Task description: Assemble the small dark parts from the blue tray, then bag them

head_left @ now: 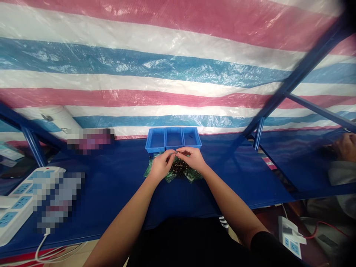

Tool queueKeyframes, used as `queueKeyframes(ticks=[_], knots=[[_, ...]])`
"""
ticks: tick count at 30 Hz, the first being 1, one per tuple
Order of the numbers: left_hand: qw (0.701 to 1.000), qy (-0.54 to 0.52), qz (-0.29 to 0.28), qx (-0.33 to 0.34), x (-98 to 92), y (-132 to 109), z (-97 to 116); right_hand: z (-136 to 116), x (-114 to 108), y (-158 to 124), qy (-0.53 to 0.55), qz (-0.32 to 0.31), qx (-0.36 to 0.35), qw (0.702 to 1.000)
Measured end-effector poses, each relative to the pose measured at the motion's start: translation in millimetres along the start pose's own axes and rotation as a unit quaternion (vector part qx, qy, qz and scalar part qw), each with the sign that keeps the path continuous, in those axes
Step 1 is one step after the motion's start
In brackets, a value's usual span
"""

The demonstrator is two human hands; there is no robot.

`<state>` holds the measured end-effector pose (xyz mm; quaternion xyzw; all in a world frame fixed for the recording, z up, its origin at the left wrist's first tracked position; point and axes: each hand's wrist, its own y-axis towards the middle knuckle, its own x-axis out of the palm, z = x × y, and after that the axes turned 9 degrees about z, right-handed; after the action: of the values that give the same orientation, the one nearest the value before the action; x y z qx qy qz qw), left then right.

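My left hand (162, 164) and my right hand (192, 158) meet fingertip to fingertip just in front of the blue three-compartment tray (174, 138). Both pinch a small, thin dark piece with a reddish part (175, 152); its details are too small to tell. Beneath and around the fingers lies a pile of green pieces (191, 175) with dark, wire-like parts (179, 167) in the middle. A small dark item (190, 136) rests in the tray's right compartment.
The blue table (111, 189) carries a white power strip (29, 196) and a blurred-out object (59, 202) at left. Another blurred item (94, 140) and a white cylinder (61, 119) stand behind. Blue frame bars (294, 70) slant at right; another person's hand (346, 146) shows beyond.
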<state>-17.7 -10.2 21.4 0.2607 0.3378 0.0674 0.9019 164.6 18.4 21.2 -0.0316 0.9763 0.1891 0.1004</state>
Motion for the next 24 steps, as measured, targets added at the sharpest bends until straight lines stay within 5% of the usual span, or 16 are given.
queueKeyframes(ticks=[24], knots=[[0.999, 0.016, 0.033, 0.039, 1.3, 0.7, -5.1, -5.3, -0.3, -1.2, 0.002, -0.005, 0.003, 1.0]])
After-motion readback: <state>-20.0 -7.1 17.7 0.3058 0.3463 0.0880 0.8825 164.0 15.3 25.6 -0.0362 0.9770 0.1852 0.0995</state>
